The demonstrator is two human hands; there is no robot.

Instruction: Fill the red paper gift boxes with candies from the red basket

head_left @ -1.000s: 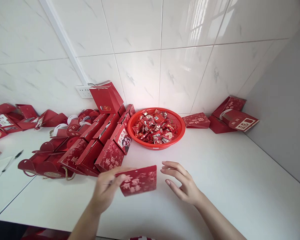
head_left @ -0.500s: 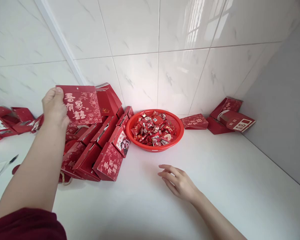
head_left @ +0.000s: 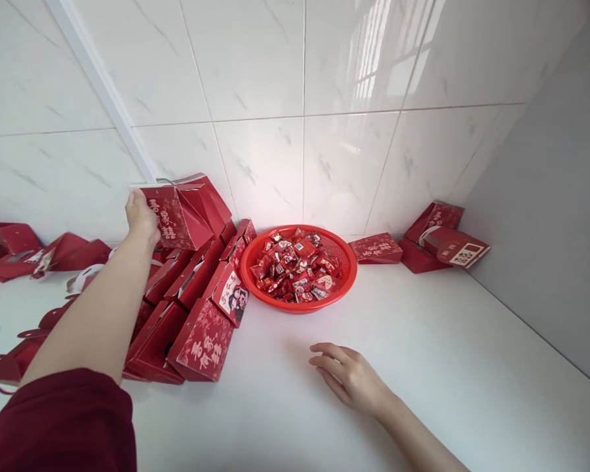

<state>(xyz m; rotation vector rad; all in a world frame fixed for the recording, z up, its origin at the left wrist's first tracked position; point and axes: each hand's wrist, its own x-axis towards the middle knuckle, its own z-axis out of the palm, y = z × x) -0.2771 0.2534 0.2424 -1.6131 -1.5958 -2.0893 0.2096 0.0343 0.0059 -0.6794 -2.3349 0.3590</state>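
Left grip [head_left: 143, 221] pinches the red printed carton [head_left: 177, 219] at its left edge; far-side fingers hidden. Carton: tapered folded card, pale lettering; too hard a squeeze could crease it. Just right of the grip, a plain red box [head_left: 217, 202] leans behind the carton. Contact unclear; a bump might topple it. Nearer than the grip, flat-sided card boxes [head_left: 201, 347] sit in slanted rows under the reaching forearm [head_left: 98, 298]; if that dips, it could skew them. Further right: perforated plastic basket [head_left: 299, 307], glossy crinkled sweets [head_left: 297, 262]. Right grip [head_left: 356, 380]: fingers loosely apart, nothing held, over smooth white surface [head_left: 270, 413].
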